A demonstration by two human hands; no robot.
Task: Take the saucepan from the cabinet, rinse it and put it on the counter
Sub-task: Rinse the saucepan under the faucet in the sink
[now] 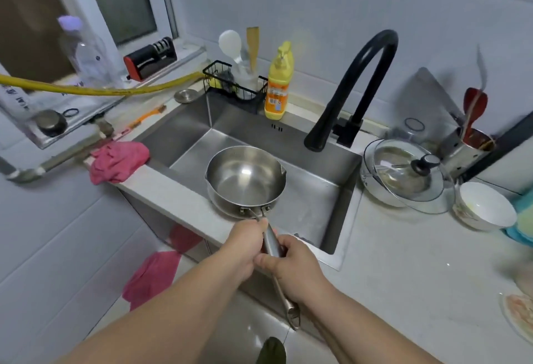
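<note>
— So where is the saucepan (245, 180) relative to the sink (343, 187)?

— Over the sink's left-front part, bowl upright, apparently dry; its underside seems to sit over the front rim, though I can't tell if it touches.

— And the hands?

— Both are wrapped shut on the handle (272, 244). The left hand (245, 248) grips nearer the bowl, the right hand (291, 264) just behind it, with the handle's tail poking out below.

— Which way does the handle run?

— From the bowl back toward the person, slanting slightly right, so the bowl lies straight ahead of the fingers.

— And the faucet (350, 95)?

— At the sink's back right, spout (315, 140) beyond and right of the bowl. No water is visible. I'd judge rinsing means pushing the pan forward and rightward under it, freeing the right hand for the tap.
</note>
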